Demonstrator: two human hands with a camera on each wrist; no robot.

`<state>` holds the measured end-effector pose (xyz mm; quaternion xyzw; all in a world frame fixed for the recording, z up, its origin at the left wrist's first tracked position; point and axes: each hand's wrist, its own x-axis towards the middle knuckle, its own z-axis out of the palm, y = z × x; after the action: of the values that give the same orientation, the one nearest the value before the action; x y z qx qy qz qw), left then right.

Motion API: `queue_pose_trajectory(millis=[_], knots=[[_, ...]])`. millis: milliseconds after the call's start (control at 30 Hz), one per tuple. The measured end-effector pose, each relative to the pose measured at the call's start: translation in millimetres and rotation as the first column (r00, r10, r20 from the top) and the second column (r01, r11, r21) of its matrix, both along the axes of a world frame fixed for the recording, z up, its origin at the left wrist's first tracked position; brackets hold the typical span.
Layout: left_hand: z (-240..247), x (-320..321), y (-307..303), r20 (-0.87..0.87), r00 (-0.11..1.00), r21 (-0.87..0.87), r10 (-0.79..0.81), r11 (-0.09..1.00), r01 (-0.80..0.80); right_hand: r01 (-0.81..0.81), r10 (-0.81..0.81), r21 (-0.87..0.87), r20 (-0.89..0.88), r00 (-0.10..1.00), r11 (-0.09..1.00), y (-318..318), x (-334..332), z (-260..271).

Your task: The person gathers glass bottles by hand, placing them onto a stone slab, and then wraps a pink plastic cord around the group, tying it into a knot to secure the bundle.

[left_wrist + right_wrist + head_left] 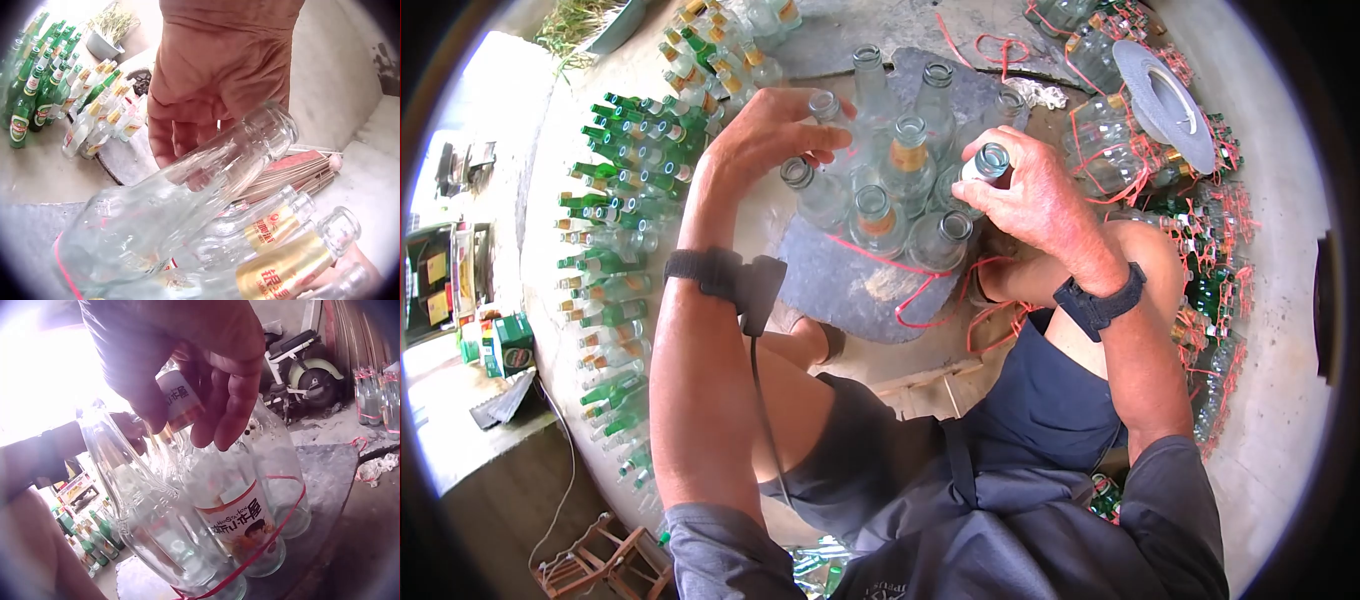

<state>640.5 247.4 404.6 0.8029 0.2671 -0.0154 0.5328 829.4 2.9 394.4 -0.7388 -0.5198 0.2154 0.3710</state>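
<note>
Clear glass bottles stand bunched on a dark slab [840,300], with pink string [885,260] round them. My left hand [765,130] curls its fingers round the neck of a clear bottle [824,105] at the left of the bunch. Nearer me, another clear bottle [798,175] overlaps that hand in the left wrist view. On the right side, my right hand [1035,190] pinches a bottle neck [992,160] between thumb and fingers. A white neck label [178,397] shows between those fingers in the right wrist view. Gold-labelled bottles [275,269] stand between the hands.
Rows of green and clear bottles [615,210] line the left side. Bundles of string-tied bottles [1105,150] stand at the right, a grey ring-shaped hat brim [1135,80] resting over some. Loose pink string [1000,50] and crumpled white material [1040,95] lie beyond the slab.
</note>
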Motion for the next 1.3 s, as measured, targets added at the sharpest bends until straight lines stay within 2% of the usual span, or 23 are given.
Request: queue_pose_trajectory(millis=[300, 367, 800, 867, 967, 1000, 1067, 1100, 1167, 1200, 1267, 1300], knots=[[-5.9, -2.6, 0.3, 0.057, 0.998, -0.070, 0.012, 0.997, -0.008, 0.012, -0.012, -0.011, 0.023, 1.000, 1.000, 0.1, 1.1, -2.0], [-8.3, -2.3, 1.9, 0.059, 0.998, -0.083, 0.015, 0.997, -0.010, -0.002, 0.013, -0.087, 0.117, 0.993, 0.996, -0.6, 2.5, -1.3], [-10.1, -1.9, 1.6, 0.042, 0.998, -0.125, 0.038, 0.992, -0.032, -0.006, 0.019, -0.097, 0.132, 0.991, 0.995, -1.1, 2.2, 1.0], [-11.8, -1.5, 2.9, 0.043, 0.998, -0.132, 0.035, 0.991, -0.029, 0.019, -0.020, -0.031, -0.033, 0.999, 0.999, -2.1, 0.4, 0.2], [-10.8, -1.7, 2.9, 0.032, 0.998, -0.120, 0.045, 0.992, -0.041, 0.039, -0.042, -0.033, -0.080, 0.996, 0.999, -2.8, -1.8, 8.9], [-9.2, -1.9, 1.9, 0.018, 0.998, -0.102, 0.057, 0.993, -0.055, 0.037, -0.040, -0.030, -0.077, 0.996, 0.999, -3.0, -1.3, 11.9], [-5.1, -3.4, 0.5, 0.024, 0.998, -0.081, 0.057, 0.995, -0.055, 0.031, -0.032, 0.008, 0.078, 0.996, 0.999, -3.4, 1.3, 18.4], [-1.4, -3.9, -1.3, 0.025, 0.998, -0.063, 0.055, 0.997, -0.053, 0.029, -0.030, 0.013, 0.083, 0.996, 0.999, -3.4, 3.0, 22.2], [6.9, -6.8, -3.5, 0.047, 0.997, -0.037, 0.059, 0.998, -0.057, 0.041, -0.041, 0.019, -0.021, 0.999, 0.999, -2.8, 6.6, 29.7], [11.0, -8.9, -5.0, 0.063, 0.996, -0.015, 0.060, 0.998, -0.059, 0.037, -0.037, 0.024, -0.018, 0.999, 0.999, -1.2, 9.9, 32.3], [16.0, -14.5, -9.2, 0.070, 0.993, 0.022, 0.094, 0.995, -0.096, -0.015, -0.005, 0.185, 0.105, 0.994, 0.983, 3.9, 17.2, 38.3], [18.2, -16.0, -9.3, 0.077, 0.989, 0.055, 0.126, 0.990, -0.130, -0.030, 0.016, 0.160, 0.086, 0.996, 0.987, 7.0, 19.0, 47.1]])
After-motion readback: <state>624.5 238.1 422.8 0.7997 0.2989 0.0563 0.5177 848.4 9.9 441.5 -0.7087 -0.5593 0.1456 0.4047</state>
